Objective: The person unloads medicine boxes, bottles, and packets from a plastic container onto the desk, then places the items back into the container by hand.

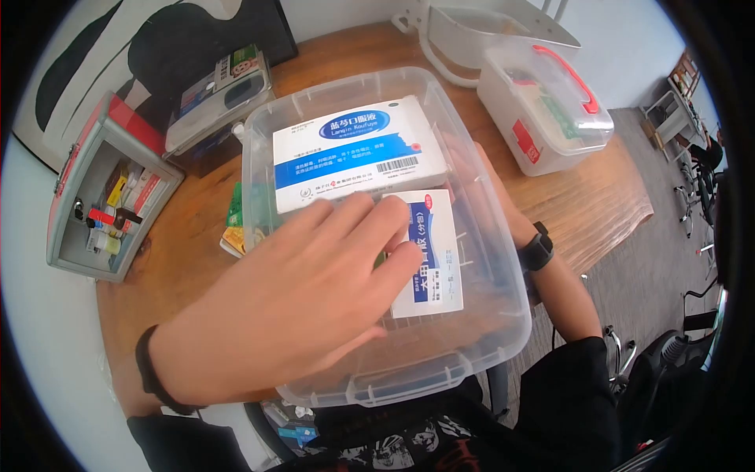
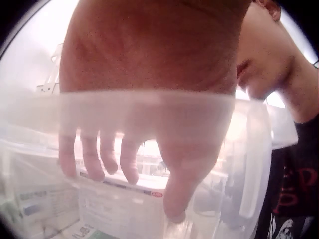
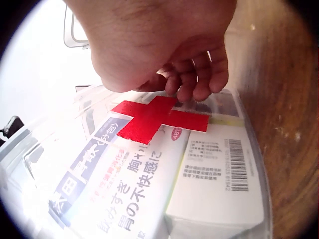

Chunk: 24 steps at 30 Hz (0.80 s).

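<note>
A clear plastic bin (image 1: 513, 338) sits before me on the wooden desk. Inside are a large white medicine box (image 1: 350, 153) with blue print and a smaller white medicine box (image 1: 440, 259). Over the smaller box my left hand (image 1: 307, 283) reaches down; its fingertips meet the box's upper edge, thumb apart, in the left wrist view. At the bin's right side, my right hand (image 3: 164, 50) curls its fingers against the outer wall by a red cross (image 3: 154, 119); its thumb is hidden. A white box (image 3: 219, 174) with a barcode shows through that wall.
A grey case with red trim (image 1: 98, 271) holding small medicines stands at left. Behind it is a clear-lidded box (image 1: 197, 118). A lidded plastic box (image 1: 511, 110) with a red handle stands back right, before a white plastic object (image 1: 503, 27). The desk edge (image 1: 613, 228) lies at right.
</note>
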### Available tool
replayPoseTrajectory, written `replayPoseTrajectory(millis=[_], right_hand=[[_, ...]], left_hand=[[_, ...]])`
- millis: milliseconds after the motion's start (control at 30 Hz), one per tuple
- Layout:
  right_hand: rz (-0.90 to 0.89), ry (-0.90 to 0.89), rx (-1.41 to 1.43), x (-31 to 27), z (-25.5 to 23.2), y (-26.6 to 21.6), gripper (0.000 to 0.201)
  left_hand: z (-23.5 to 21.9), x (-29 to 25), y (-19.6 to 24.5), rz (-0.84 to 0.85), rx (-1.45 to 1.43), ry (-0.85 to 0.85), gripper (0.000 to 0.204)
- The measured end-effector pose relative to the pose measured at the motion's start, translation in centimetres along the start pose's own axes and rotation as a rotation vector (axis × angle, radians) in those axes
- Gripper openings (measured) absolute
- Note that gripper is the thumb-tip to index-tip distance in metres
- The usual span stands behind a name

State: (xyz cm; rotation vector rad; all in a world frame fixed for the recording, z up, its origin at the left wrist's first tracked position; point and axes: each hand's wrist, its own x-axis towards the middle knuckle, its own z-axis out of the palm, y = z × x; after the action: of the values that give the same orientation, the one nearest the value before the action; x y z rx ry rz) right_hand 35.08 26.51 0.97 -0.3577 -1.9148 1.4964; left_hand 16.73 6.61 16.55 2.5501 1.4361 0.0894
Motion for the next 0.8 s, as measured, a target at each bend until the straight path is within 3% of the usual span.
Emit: replayPoseTrajectory(millis=[67, 100, 167, 300, 367, 433, 467, 533, 600, 633, 667, 733, 767, 800], right_hand=[[0.181, -0.025, 0.106, 0.1, 0.1, -1.2, 0.037], [0.181, -0.038, 0.105, 0.2, 0.3, -0.7, 0.037], [0.019, 0.032, 0.146, 0.5, 0.8, 0.7, 0.040], [0.183, 0.046, 0.240, 0.3, 0.5, 0.6, 0.043], [0.200, 0.041, 0.228, 0.5, 0.4, 0.2, 0.043], [0.217, 0.029, 0.229, 0.6, 0.5, 0.1, 0.042], [0.164, 0.036, 0.089, 0.6, 0.3, 0.3, 0.042], [0.061, 0.016, -0.133, 0.4, -0.2, 0.7, 0.043], [0.060, 0.086, -0.112, 0.4, 0.4, 0.7, 0.046], [0.168, 0.059, -0.013, 0.2, 0.5, -0.3, 0.049], [0.124, 0.025, -0.058, 0.3, 0.4, -0.1, 0.051], [0.115, 0.033, 0.071, 0.5, 1.4, -0.8, 0.051], [0.223, 0.086, 0.179, 0.6, 2.3, -1.9, 0.051], [0.299, 0.119, 0.113, 0.6, 1.5, -1.7, 0.051]], left_hand=[[0.6, 0.1, 0.2, -0.089, 0.036, -0.041, 0.052], [1.2, 0.5, 0.1, -0.078, 0.011, -0.017, 0.049], [1.5, 1.3, 0.0, -0.031, -0.012, 0.029, 0.046], [1.3, 1.5, 0.5, -0.052, 0.076, -0.016, 0.047], [1.2, 0.5, 0.1, -0.043, -0.112, 0.059, 0.042], [-0.2, -1.1, -1.1, -0.008, -0.115, 0.135, 0.040], [-1.1, -2.1, -1.6, 0.037, -0.119, 0.211, 0.037], [-2.0, -4.6, -2.9, -0.038, -0.059, 0.500, 0.022], [-1.6, -7.4, -4.8, -0.156, -0.066, 0.714, 0.019], [-1.1, -8.7, -5.5, -0.248, -0.071, 0.777, 0.019], [-0.2, -9.6, -6.2, -0.263, -0.057, 0.780, 0.019], [1.7, -11.3, -7.6, -0.505, -0.245, 0.838, 0.023], [2.3, -11.8, -7.9, -0.518, -0.241, 0.849, 0.023], [2.9, -12.0, -8.0, -0.542, -0.257, 0.763, 0.029]])
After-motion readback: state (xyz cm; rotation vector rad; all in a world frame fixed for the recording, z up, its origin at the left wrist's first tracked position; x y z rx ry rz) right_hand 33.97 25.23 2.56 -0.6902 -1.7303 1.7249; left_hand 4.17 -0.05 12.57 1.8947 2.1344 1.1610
